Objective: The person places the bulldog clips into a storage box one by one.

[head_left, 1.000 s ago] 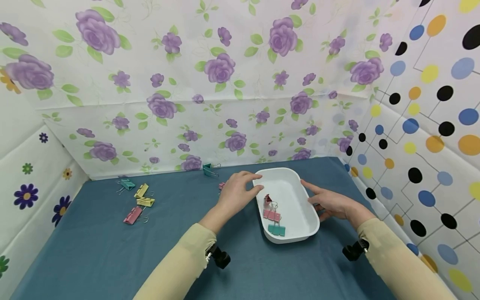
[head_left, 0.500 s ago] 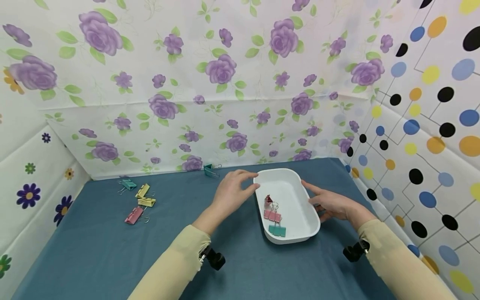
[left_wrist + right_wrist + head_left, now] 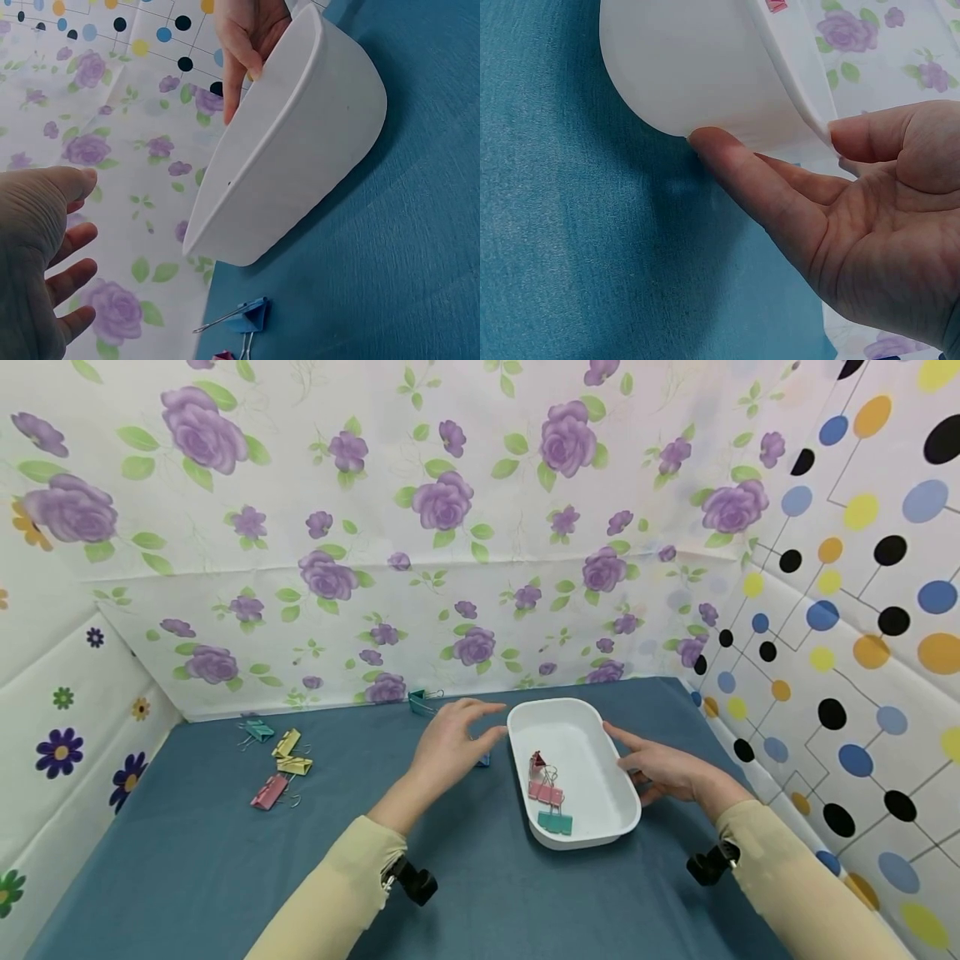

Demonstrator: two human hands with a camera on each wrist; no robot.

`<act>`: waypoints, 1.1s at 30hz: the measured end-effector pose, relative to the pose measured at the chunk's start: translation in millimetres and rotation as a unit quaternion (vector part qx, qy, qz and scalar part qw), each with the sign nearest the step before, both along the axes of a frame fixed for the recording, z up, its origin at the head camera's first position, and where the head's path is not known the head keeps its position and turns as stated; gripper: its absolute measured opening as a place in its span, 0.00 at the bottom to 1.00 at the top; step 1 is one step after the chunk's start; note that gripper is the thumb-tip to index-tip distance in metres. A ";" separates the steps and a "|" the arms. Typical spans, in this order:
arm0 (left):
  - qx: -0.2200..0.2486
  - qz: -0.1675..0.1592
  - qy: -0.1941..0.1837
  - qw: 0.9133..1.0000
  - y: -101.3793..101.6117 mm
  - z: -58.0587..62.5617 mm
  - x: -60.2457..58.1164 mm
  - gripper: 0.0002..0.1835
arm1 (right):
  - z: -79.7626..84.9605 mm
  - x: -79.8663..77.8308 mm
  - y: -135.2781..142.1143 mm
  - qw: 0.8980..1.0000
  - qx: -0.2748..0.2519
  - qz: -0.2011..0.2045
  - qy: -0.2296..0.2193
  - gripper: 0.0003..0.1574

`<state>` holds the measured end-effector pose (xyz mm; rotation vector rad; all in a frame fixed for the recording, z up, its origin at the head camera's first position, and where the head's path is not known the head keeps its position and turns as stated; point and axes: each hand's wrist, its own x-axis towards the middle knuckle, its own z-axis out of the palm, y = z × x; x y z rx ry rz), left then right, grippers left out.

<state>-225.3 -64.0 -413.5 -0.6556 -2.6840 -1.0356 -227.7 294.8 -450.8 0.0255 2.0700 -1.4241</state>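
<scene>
Drawn away from the white tray [image 3: 592, 760], the left hand [image 3: 448, 745] spreads empty, uncovering a blue binder clip [image 3: 483, 761] beside it; the right hand [image 3: 663, 768] grips the tray. I count three clips [image 3: 545, 793] inside; loose binder clips [image 3: 295, 766] remain, well left of both hands.

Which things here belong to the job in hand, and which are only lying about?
Apparently the job:
white tray, touched by right hand
clips in the tray
loose clips, presumably

Just there:
blue cloth
flowered backdrop
dotted backdrop
</scene>
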 end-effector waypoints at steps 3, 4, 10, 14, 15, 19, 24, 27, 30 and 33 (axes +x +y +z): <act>0.004 0.000 0.000 1.000 -3.6 1.1 2.4 0.21 | 0.1 0.5 -0.3 1.000 0.001 -0.002 0.000 0.47; 0.004 0.001 0.000 1.000 -4.8 1.3 3.2 0.21 | 0.1 0.5 -0.2 1.000 0.001 -0.001 0.000 0.47; 0.002 0.008 -0.004 1.000 -11.4 0.7 6.4 0.21 | -0.2 0.4 -0.2 1.000 0.002 0.000 -0.001 0.47; 0.011 0.013 -0.009 1.000 -17.1 0.9 8.6 0.21 | 0.3 0.3 -0.3 1.000 0.003 0.001 -0.003 0.47; 0.016 0.014 -0.010 1.000 -18.9 1.1 9.1 0.20 | 0.4 0.2 -0.3 1.000 0.003 0.000 -0.002 0.47; 0.019 0.019 -0.002 1.000 -27.3 2.0 9.8 0.20 | 0.7 0.1 -0.3 1.000 0.004 0.001 -0.002 0.47; 0.015 0.025 0.007 1.000 -38.7 2.4 9.3 0.20 | 0.7 -0.1 -0.5 1.000 0.002 0.002 -0.002 0.47; 0.011 0.031 0.005 0.999 -44.0 2.3 9.0 0.20 | 0.3 -0.1 -0.4 1.000 0.004 0.001 0.000 0.47; 0.009 0.036 0.002 0.999 -48.6 2.7 9.2 0.20 | 0.0 0.4 -0.4 1.000 0.003 0.000 0.002 0.47; 0.010 0.040 -0.001 0.999 -53.5 2.5 10.3 0.20 | -0.2 0.6 -0.6 1.000 0.003 -0.001 0.003 0.47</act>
